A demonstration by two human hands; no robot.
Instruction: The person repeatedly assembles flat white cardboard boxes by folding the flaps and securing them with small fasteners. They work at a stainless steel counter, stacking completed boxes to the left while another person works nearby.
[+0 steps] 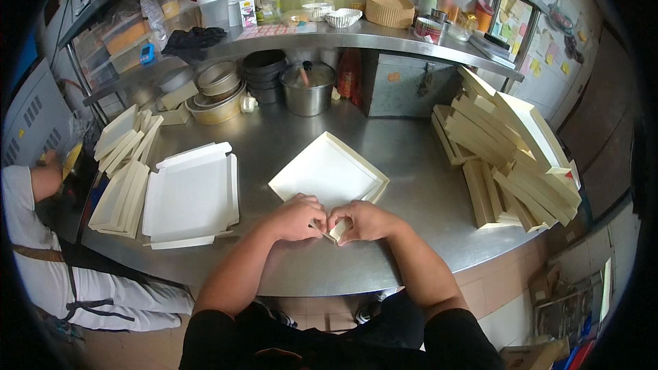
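Note:
A shallow cardboard tray, white inside with cream walls, lies turned cornerwise on the steel table in front of me. My left hand pinches the wall left of its nearest corner. Just beside it, my right hand grips the same corner, its fingers bent around a small cream flap. The fingertips of both hands almost meet there, and part of the corner is hidden under them. To the left lies a flat, partly unfolded white cardboard blank with its edge flaps showing.
Folded cardboard trays are stacked at the left and heaped high at the right. Pots and a grey metal box stand at the back under a loaded steel shelf. At the far left a person in white stands close by.

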